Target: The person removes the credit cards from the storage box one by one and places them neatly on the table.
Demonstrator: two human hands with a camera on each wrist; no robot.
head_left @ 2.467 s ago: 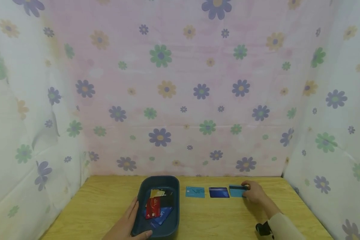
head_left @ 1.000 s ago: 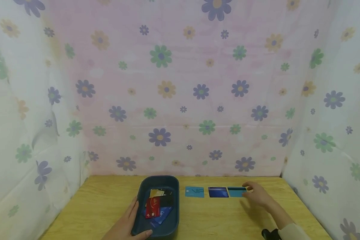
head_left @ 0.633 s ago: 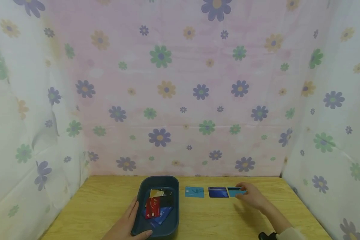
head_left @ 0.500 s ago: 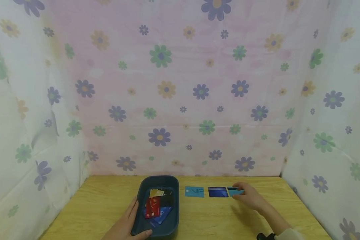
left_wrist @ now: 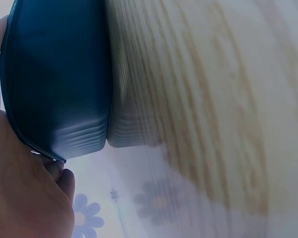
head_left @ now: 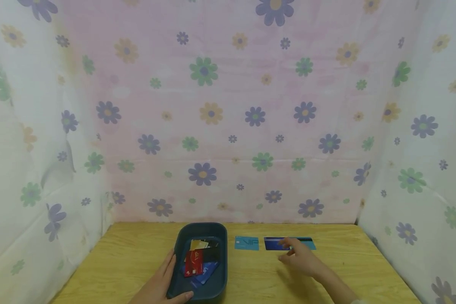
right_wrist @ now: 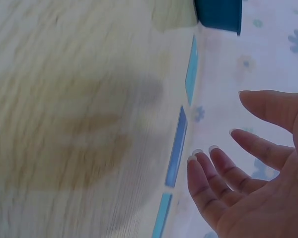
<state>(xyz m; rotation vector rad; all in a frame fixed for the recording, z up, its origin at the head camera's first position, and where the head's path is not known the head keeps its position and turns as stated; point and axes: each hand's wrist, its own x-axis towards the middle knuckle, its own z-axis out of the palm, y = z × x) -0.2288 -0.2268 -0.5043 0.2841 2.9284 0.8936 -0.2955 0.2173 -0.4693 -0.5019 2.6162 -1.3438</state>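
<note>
My left hand point(head_left: 157, 280) grips a dark blue plastic tray point(head_left: 223, 270) at its left side and near corner; in the left wrist view the fingertips point(left_wrist: 64, 181) curl under the rim. Several cards lie in the tray, among them a red VIP card point(head_left: 193, 264) and a blue card point(head_left: 207, 272). To its right a row of cards lies flat: a light blue VIP card point(head_left: 246, 242), a dark blue card point(head_left: 270, 245) and a light blue striped card point(head_left: 308, 244). Over the latter two hovers my right hand point(head_left: 302, 259), fingers loosely bent, holding nothing.
The wood-grain table point(head_left: 258, 278) ends at a flower-patterned cloth backdrop point(head_left: 235, 194) behind the cards. Matching cloth walls point(head_left: 422, 211) rise at left and right.
Having let go of the striped light blue card, now lying at the row's right end, my right hand has moved left over the dark blue card. The left hand has stayed on the tray.
</note>
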